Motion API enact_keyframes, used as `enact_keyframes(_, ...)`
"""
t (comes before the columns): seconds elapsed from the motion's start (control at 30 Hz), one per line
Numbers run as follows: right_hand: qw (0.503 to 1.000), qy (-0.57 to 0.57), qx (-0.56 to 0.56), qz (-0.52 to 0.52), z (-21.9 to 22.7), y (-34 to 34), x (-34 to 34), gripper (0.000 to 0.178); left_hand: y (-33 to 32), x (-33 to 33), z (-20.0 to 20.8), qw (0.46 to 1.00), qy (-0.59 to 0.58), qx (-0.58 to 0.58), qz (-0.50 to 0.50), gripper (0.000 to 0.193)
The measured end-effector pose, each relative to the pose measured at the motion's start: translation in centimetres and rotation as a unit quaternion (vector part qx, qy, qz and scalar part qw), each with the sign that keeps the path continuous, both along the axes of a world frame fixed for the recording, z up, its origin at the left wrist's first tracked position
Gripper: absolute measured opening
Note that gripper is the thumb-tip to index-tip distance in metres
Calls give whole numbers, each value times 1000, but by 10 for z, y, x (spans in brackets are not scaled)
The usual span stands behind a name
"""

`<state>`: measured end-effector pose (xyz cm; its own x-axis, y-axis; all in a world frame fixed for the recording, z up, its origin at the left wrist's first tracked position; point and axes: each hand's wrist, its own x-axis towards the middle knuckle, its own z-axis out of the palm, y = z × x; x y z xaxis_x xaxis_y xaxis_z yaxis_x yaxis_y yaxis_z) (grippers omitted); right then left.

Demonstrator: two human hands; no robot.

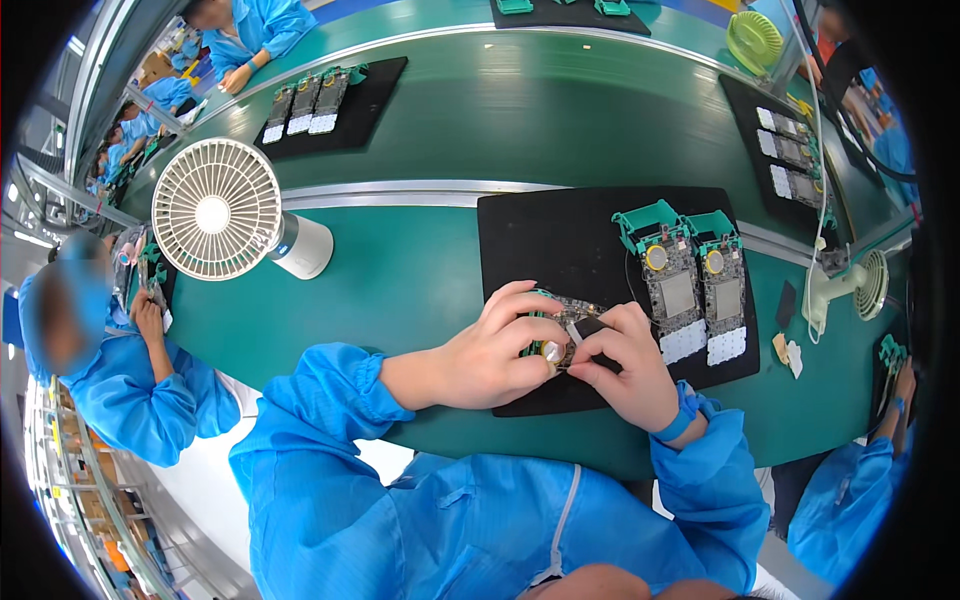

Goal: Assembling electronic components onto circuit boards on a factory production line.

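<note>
My left hand (485, 360) is closed around a circuit board (572, 308) with a green plastic frame at one end, over the black mat (545, 235). A round metallic part (550, 350) shows on the board by my left fingertips. On the board's right side my right hand (632, 375) is pinched, thumb and index finger together. Beside those fingers is a small dark and silvery piece (587, 328); the fingers hide what they grip. Two more boards, one (672, 285) nearer and another (724, 295) to its right, lie on the mat with green frames and white pads.
A white fan (215, 210) stands on the green table at left, a smaller fan (860, 285) at right. Beyond a metal rail, a green conveyor (480, 110) carries mats with boards (310, 105). Co-workers in blue sit left (150, 400) and right (850, 500). A cable (820, 150) hangs at right.
</note>
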<state>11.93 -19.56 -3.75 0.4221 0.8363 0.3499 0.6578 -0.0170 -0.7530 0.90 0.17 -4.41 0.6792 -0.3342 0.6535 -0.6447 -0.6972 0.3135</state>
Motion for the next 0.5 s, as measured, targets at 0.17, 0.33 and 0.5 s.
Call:
enact_keyframes(0.17, 1000, -10, -19, -23, 1, 5, -5, 13, 1, 2, 4, 1000, -9, 2, -1, 25)
enact_keyframes(0.33, 998, -31, -13, -48, 1, 7, -10, 13, 2, 2, 2, 1000, -13, 7, -13, 23)
enact_keyframes(0.5, 999, -23, -10, -45, 2, 8, -7, 14, 2, 2, 1, 1000, -18, -4, -20, 19)
